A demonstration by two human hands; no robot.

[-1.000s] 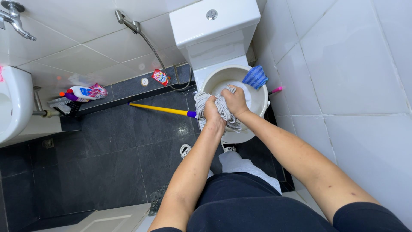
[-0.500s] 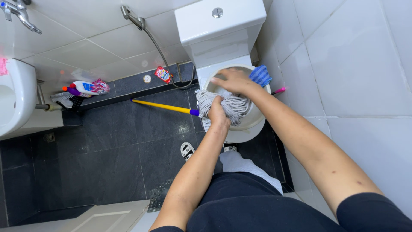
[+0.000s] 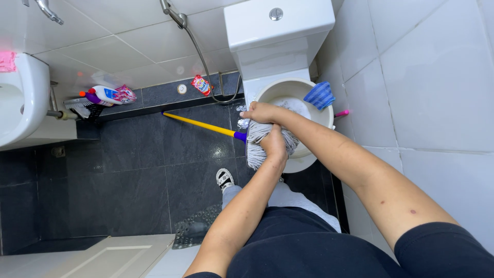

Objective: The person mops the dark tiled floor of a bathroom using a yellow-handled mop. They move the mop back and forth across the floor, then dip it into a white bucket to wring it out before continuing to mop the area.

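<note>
Wringing: both hands grip the mop head [image 3: 267,144] over the bucket [image 3: 288,98]; I judge a firm twist in opposite directions, kept above the rim, works best so water falls inside.
Left hand [image 3: 275,146]: fist closed around the lower strands, forearm reaching straight forward.
Right hand [image 3: 262,112]: fingers wrapped over the top of the strands, wrist bent inward, arm coming from the right.
Mop: yellow handle [image 3: 203,124] slants left across the dark floor [image 3: 134,175].
Surroundings: blue cloth [image 3: 320,94] on the bucket rim; toilet [image 3: 280,31] behind; bottles [image 3: 105,95] by the wall.
</note>
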